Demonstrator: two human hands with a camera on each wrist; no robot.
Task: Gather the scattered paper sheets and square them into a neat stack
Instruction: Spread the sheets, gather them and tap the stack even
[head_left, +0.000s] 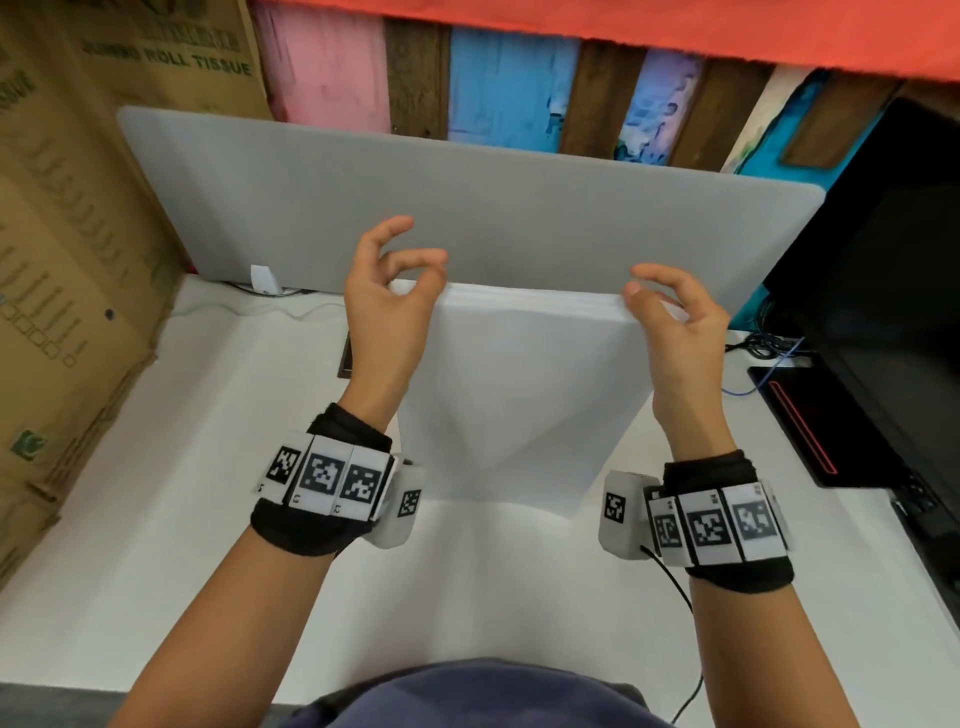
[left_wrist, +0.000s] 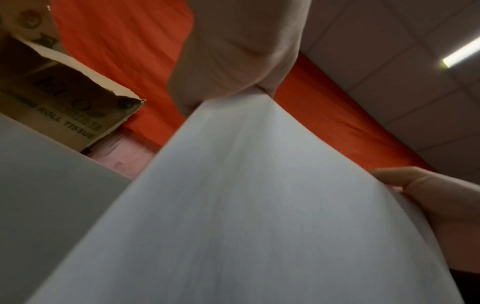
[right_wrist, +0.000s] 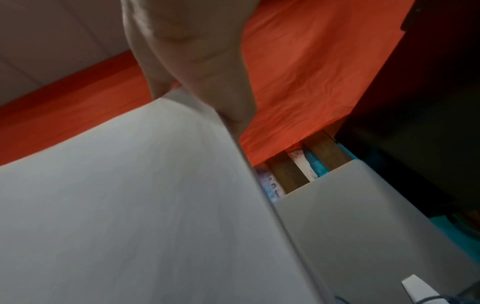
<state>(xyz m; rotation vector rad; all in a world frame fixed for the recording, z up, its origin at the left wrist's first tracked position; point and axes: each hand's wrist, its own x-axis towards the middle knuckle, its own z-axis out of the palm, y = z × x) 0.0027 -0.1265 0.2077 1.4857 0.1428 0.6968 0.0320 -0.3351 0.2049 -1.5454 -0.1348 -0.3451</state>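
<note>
The stack (head_left: 519, 395) of white sheets stands on edge at the centre of the head view, its lower edge resting on the white table (head_left: 156, 519) and its upper edge held up between both hands. The left hand (head_left: 387, 312), left of centre, pinches the stack's upper left corner between thumb and a curled finger, the other fingers arched above it. The right hand (head_left: 680, 322), right of centre, pinches the upper right corner with the thumb on the near face and the fingers curled behind. Along the top edge several sheet edges show as fine layered lines, close together. The near face bows slightly, with a soft crease running down its middle. In the left wrist view the stack (left_wrist: 246, 205) fills the lower centre, rising to the left hand (left_wrist: 233, 61) at top centre, with the right hand (left_wrist: 441, 205) at the right edge. In the right wrist view the stack (right_wrist: 130, 205) covers the lower left, gripped at its corner by the right hand (right_wrist: 197, 61) at top centre. Behind the stack a grey panel (head_left: 467, 208) crosses the frame; a carton (head_left: 67, 260) stands at the left and a dark monitor (head_left: 893, 286) at the right.
</note>
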